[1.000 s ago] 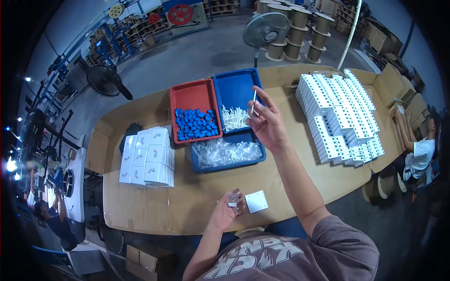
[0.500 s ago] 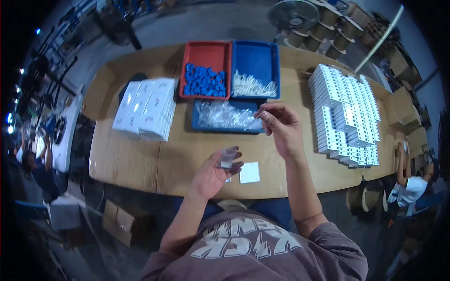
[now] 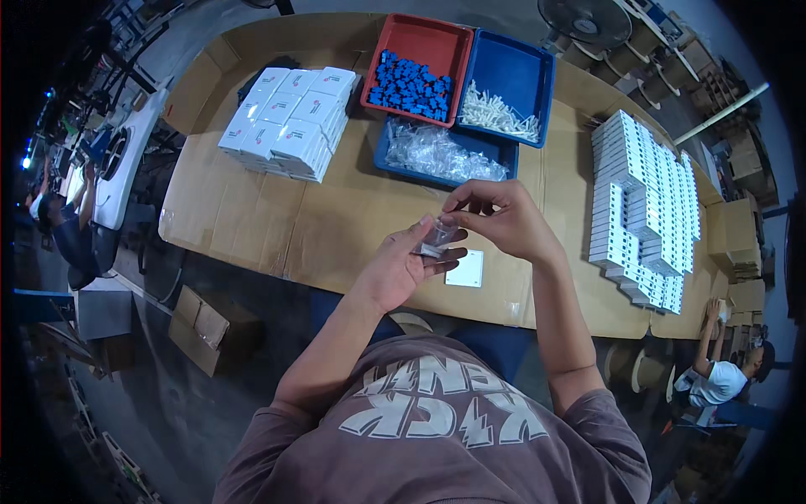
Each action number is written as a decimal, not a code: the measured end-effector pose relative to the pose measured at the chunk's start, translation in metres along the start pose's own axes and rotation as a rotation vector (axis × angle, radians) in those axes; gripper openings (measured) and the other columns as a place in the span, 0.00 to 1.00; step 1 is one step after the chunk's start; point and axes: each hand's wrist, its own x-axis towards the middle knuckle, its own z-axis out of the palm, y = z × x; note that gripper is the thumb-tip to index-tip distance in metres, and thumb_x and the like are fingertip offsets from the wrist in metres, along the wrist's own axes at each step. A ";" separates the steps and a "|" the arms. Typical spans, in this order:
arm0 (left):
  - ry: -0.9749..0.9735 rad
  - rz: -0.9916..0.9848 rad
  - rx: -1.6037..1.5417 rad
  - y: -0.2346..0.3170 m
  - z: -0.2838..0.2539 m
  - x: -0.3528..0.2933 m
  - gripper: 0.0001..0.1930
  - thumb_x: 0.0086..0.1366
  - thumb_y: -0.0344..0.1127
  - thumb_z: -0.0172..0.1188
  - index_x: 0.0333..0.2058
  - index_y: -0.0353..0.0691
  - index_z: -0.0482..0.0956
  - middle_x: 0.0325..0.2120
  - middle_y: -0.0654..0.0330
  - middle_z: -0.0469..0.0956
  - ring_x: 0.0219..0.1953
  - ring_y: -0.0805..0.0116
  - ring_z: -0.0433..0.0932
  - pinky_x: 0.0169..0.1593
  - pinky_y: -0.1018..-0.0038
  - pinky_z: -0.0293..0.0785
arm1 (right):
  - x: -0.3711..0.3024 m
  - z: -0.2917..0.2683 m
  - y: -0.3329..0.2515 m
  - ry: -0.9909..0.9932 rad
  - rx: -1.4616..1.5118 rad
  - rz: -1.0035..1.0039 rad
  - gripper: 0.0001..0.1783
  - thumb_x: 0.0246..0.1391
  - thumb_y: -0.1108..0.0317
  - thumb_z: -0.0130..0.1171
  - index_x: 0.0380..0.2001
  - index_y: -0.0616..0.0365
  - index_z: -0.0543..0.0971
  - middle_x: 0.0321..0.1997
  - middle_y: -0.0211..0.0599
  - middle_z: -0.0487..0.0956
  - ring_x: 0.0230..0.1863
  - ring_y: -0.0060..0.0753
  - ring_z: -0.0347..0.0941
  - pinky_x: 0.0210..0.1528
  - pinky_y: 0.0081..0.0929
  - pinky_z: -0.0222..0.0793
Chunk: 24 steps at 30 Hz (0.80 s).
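My left hand (image 3: 399, 267) is closed around a small clear plastic bag (image 3: 435, 239), its fingers pointing right, with something pale in the bag's lower part. My right hand (image 3: 504, 220) meets it from the right, thumb and fingers pinched at the bag's upper end; anything small between those fingertips is hidden. Just below the hands a flat white square plate (image 3: 464, 269) lies on the cardboard. Beyond them sits a blue tray of clear plastic bags (image 3: 449, 154).
Behind stand a red tray (image 3: 457, 38) with blue pieces and a blue tray (image 3: 546, 92) with white pieces. White boxes (image 3: 294, 118) are stacked left, and many more white boxes (image 3: 642, 206) right. A cardboard sheet (image 3: 227, 218) covers the table. Two people work farther off.
My right hand has come down from beside the tray of bags to the bag in my left hand. The view has tilted and shifted, so the trays sit higher.
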 end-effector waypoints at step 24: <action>0.045 0.018 0.046 -0.009 -0.022 0.005 0.21 0.78 0.50 0.51 0.56 0.38 0.75 0.50 0.57 0.81 0.51 0.61 0.82 0.53 0.61 0.80 | 0.002 0.005 0.026 -0.230 -0.013 -0.099 0.11 0.59 0.63 0.69 0.35 0.61 0.85 0.45 0.39 0.84 0.41 0.31 0.80 0.43 0.31 0.74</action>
